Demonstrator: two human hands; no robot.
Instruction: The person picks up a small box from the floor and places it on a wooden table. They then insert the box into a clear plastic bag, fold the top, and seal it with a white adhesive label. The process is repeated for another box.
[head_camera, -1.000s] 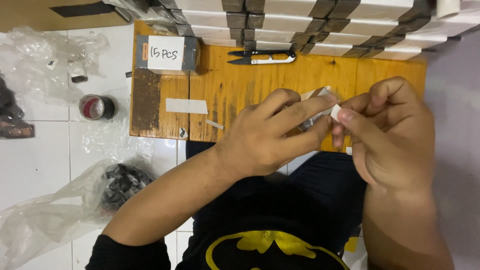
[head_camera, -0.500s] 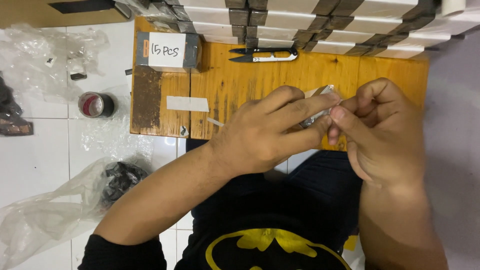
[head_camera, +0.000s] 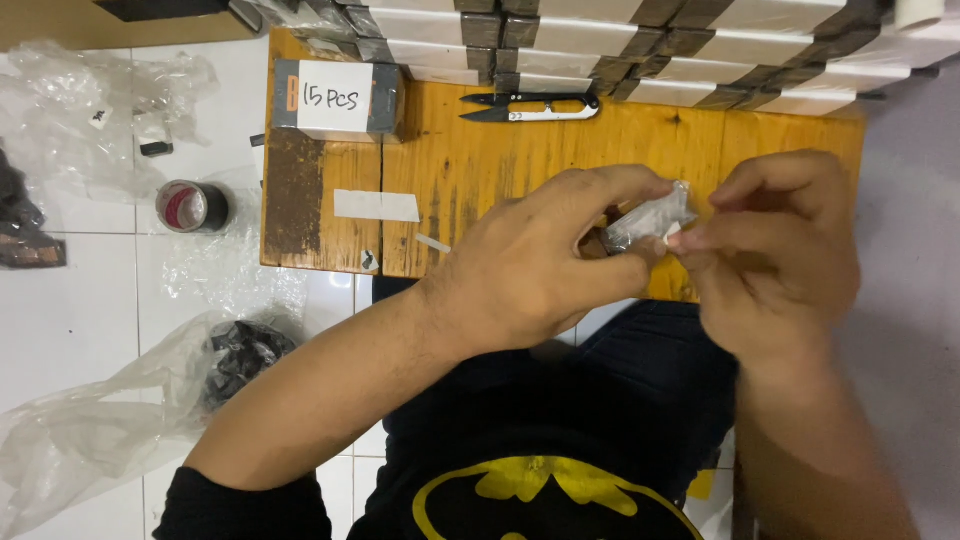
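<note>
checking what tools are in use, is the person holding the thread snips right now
No, the thread snips lie untouched on the wooden board, while the left hand and right hand pinch a small clear plastic packet.

On the wooden board: box at the far left corner, thread snips right of it near the far edge, paper strip toward the near left. Along the far edge, a row of stacked boxes. Above the near right part of the board, left hand and right hand meeting at a small plastic packet. Left of the board, on the floor: tape roll; nearer, a plastic bag.
</note>
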